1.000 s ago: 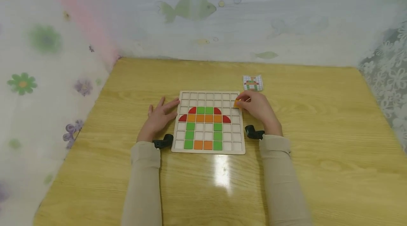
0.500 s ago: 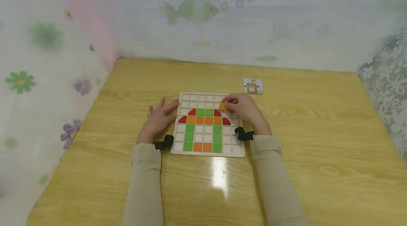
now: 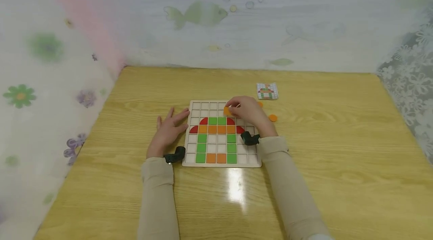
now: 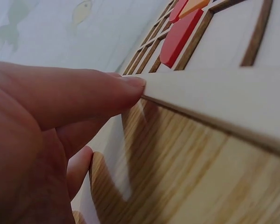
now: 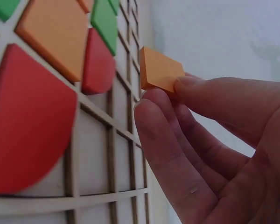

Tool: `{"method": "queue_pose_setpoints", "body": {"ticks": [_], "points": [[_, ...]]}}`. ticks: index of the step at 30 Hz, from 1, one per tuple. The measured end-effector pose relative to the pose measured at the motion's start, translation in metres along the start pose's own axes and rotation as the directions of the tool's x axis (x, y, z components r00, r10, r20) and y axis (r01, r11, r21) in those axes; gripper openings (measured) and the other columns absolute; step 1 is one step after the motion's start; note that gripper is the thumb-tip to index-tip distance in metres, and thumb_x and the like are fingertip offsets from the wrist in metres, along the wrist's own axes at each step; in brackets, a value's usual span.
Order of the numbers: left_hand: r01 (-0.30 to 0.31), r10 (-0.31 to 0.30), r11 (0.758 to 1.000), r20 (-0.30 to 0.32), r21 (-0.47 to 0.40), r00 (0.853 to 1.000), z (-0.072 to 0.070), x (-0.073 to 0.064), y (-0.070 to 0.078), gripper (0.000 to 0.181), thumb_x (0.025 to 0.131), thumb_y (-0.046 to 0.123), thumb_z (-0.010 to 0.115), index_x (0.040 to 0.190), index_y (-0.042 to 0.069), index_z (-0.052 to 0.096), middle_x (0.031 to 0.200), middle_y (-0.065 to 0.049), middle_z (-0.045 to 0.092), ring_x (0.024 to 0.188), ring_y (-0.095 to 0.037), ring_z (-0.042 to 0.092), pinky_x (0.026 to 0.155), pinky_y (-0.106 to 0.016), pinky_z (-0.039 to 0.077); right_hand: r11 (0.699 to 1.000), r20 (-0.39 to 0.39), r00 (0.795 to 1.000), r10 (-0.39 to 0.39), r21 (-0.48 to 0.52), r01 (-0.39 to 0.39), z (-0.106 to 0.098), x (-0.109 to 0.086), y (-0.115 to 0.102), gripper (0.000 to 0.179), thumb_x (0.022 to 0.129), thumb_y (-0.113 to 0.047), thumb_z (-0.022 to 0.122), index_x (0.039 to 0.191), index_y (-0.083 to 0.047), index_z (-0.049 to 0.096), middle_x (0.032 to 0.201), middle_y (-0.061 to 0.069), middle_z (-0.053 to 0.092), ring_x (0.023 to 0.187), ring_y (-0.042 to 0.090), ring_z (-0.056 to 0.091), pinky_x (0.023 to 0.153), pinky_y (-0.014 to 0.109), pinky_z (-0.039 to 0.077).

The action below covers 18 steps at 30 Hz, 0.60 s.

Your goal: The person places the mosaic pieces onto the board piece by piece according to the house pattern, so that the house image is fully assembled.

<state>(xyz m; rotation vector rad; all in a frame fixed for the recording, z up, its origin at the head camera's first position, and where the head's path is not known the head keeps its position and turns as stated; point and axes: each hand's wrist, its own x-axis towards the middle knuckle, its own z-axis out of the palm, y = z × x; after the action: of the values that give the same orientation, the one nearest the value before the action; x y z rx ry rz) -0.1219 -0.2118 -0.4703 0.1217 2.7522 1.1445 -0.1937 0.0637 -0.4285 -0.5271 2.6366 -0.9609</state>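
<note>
On the table lies a wooden grid board [image 3: 221, 165], with red, orange and green tiles set in some of its cells. My right hand [image 3: 252, 114] pinches an orange square tile [image 5: 161, 70] between thumb and fingers, held above the board's upper part, behind the green tiles [image 3: 217, 121]. Seen from the right wrist, the tile is tilted and apart from the grid. My left hand [image 3: 167, 133] is spread at the board's left edge. In the left wrist view its fingertip [image 4: 133, 88] touches the rim, near a red quarter-round tile [image 4: 182, 39].
Behind the board's right corner lies a small pattern card [image 3: 267, 91] printed with a coloured grid. An orange round piece [image 3: 273, 118] lies on the table right of my right hand, and another orange piece [image 3: 260, 104] shows partly behind that hand. A wall stands behind the table.
My right hand has moved left with the orange tile, from the board's right edge to over its upper middle. Orange pieces on the table have come into view. The left hand stays at the rim.
</note>
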Motion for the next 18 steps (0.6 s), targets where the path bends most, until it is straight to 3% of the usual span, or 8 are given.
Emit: {"method": "queue_pose_setpoints", "body": {"ticks": [7,12,18], "points": [[0.014,-0.014,1.0,0.0,-0.01,1.0,-0.004,-0.002,0.001,0.044,0.09,0.024,0.053,0.133,0.024,0.044,0.139,0.013,0.033,0.135,-0.019,0.001,0.1,-0.047,-0.018,1.0,0.008,1.0,0.001,-0.019,-0.001,0.014,0.013,-0.007,0.015,0.088,-0.018,0.055,0.099,-0.015,0.065,0.096,0.0,0.06,0.085,0.016,0.053,0.077,0.031,0.044],[0.016,-0.016,1.0,0.006,-0.018,1.0,-0.002,0.0,0.001,0.043,0.089,0.024,0.054,0.131,0.025,0.046,0.138,0.013,0.036,0.135,-0.019,0.002,0.1,-0.047,-0.017,0.999,-0.019,1.0,0.022,-0.033,-0.023,0.016,0.012,-0.007,0.012,0.087,-0.018,0.057,0.096,-0.016,0.065,0.093,-0.002,0.061,0.083,0.016,0.053,0.076,0.031,0.044],[0.007,-0.007,1.0,0.007,-0.007,1.0,-0.002,0.001,0.0,0.042,0.09,0.025,0.053,0.131,0.024,0.047,0.137,0.012,0.037,0.135,-0.019,0.002,0.1,-0.049,-0.016,0.995,0.007,1.0,-0.012,-0.101,0.013,0.016,0.012,-0.01,0.014,0.087,-0.014,0.057,0.097,-0.014,0.068,0.095,0.001,0.06,0.085,0.018,0.052,0.077,0.032,0.044]]}}
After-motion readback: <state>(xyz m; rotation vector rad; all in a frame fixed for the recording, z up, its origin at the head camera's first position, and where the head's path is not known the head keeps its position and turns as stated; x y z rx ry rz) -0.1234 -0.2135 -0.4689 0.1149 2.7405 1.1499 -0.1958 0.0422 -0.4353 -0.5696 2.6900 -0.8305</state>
